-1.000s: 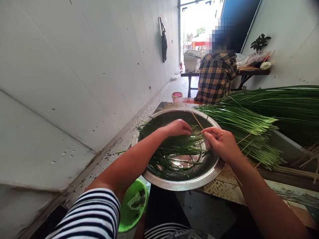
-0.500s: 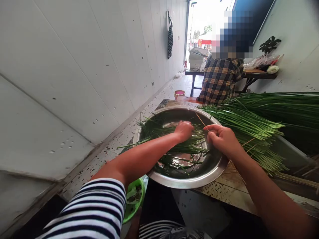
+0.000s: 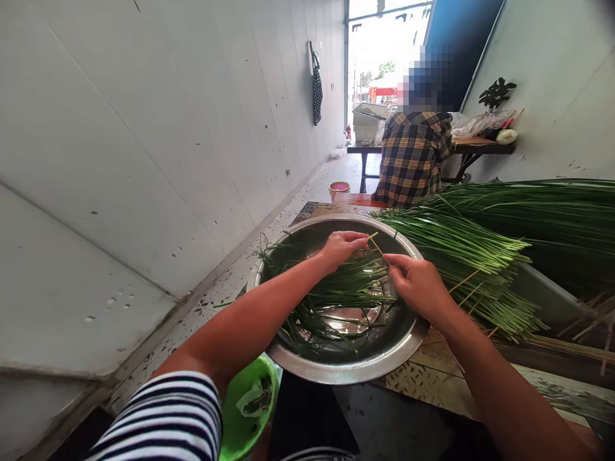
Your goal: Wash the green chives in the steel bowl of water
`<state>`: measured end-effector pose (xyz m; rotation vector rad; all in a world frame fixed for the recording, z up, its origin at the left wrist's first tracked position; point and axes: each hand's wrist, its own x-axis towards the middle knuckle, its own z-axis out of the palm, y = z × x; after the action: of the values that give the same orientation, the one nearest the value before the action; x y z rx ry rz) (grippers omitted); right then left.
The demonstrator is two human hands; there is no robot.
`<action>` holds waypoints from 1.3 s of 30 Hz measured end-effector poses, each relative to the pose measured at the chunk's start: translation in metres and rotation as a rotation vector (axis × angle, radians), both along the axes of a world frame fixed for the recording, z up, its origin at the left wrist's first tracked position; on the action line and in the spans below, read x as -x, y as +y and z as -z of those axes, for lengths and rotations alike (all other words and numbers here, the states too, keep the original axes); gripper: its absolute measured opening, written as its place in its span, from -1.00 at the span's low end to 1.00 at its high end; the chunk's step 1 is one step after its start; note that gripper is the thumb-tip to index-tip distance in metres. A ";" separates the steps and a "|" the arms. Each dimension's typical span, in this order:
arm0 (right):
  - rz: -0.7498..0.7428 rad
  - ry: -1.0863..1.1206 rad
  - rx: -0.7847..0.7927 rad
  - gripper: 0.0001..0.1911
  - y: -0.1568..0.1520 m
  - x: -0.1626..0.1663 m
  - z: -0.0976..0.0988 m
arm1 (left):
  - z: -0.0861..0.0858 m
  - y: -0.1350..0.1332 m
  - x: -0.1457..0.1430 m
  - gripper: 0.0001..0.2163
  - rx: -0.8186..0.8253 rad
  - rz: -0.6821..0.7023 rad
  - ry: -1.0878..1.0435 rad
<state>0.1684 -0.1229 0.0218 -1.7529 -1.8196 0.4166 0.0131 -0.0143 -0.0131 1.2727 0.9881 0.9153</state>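
My left hand (image 3: 342,248), above the far part of a metal basin (image 3: 346,374), pinches a green chive (image 3: 373,235) whose pale end pokes out past the fingertips. A thin bamboo skewer (image 3: 377,248) is gripped by my right hand (image 3: 414,282), its tip meeting the chive's end. Whether the tip has pierced the stalk I cannot tell. Loose wet chives (image 3: 355,282) lie in the basin below, partly hidden by my left arm. To the right, rows of chives (image 3: 485,246) lie lined up with skewers through or among them.
A green bucket (image 3: 273,390) with scraps stands below the basin's left side. More long chives (image 3: 542,198) fill the right, by a pale container edge (image 3: 548,288) and loose sticks (image 3: 571,346). Ahead, a person in a plaid shirt (image 3: 408,160) sits at another table.
My left hand has risen from the chives in the basin with one stalk and come close to the skewer's tip. My right hand still holds the skewer. The view has shifted slightly.
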 end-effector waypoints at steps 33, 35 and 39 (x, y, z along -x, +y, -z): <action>-0.007 -0.110 -0.007 -0.60 -0.003 -0.001 0.002 | 0.002 0.005 0.000 -0.77 0.104 -0.064 -0.147; -0.003 -0.116 0.011 -0.60 -0.003 0.000 0.000 | 0.003 0.006 0.000 -0.76 0.108 -0.073 -0.152; -0.002 -0.109 0.019 -0.60 -0.004 0.000 -0.001 | 0.005 0.007 0.000 -0.75 0.093 -0.075 -0.166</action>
<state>0.1680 -0.1267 0.0227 -1.8182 -1.8991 0.3458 0.0132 -0.0070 -0.0184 1.0700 0.9416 1.0050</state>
